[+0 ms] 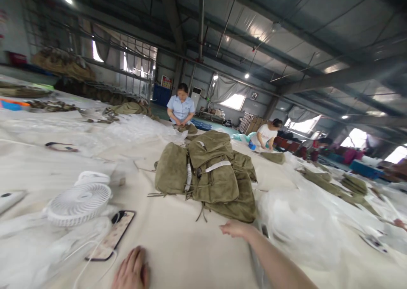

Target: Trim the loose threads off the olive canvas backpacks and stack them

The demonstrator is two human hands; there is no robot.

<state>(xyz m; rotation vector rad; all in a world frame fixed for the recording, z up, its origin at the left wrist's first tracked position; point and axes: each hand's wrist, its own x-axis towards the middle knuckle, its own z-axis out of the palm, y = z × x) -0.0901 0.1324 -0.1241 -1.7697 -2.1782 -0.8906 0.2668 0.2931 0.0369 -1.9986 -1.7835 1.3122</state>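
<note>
An olive-green backpack (213, 174) lies on the pale tabletop, its pockets facing up and cords trailing from its near edge. Pale strips cross the pockets. My right hand (235, 229) is just in front of the bag's near right corner, fingers stretched out to the left and holding nothing that I can see. Whether it touches the bag is unclear. At the bottom edge my left hand (131, 270) rests on the table, fingers extended and side by side, with nothing in it. Beside it on the left lies a phone (112, 238) in a patterned case with a white cable across it.
A white fan (81, 200) lies at the left among plastic film. More clear plastic (295, 217) is heaped on the right, beside further olive bags (330, 185). Small scissors or snips (62, 147) lie far left. One co-worker (181, 106) sits beyond the backpack; another (267, 134) bends over farther right.
</note>
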